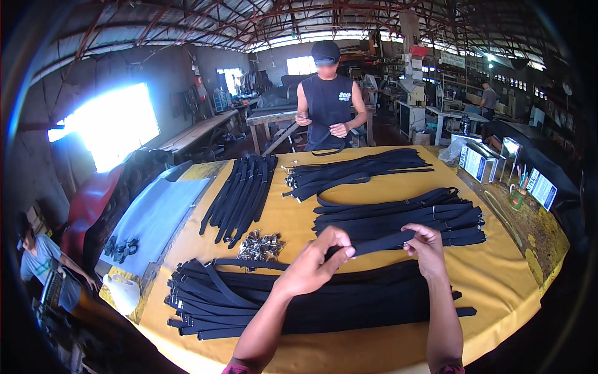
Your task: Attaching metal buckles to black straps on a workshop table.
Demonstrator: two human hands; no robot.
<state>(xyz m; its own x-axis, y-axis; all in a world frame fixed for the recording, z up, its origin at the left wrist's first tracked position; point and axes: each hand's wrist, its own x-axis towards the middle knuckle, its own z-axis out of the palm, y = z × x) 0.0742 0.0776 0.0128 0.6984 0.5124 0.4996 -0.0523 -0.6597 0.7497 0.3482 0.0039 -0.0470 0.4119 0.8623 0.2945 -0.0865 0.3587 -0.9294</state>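
A dark strap [382, 244] is stretched between my hands above the table. My left hand [316, 265] pinches it at one side, thumb against fingers. At the other side my right hand [428, 250] grips it between thumb and fingertips. Below my forearms lies a thick stack of black straps [355, 305], with metal fittings at its left ends. Just beyond my hands is another black strap bundle [398, 215]. Left of my left hand sits a heap of small shiny metal fittings [260, 245].
More strap bundles [240, 193] [358, 171] lie farther across the yellow-covered table [498, 283]. A co-worker [327, 100] opposite handles a strap. A white jug [123, 293] stands at left; a mug with pens [517, 196] and boxes [479, 162] at right. Another person [53, 268] is at far left.
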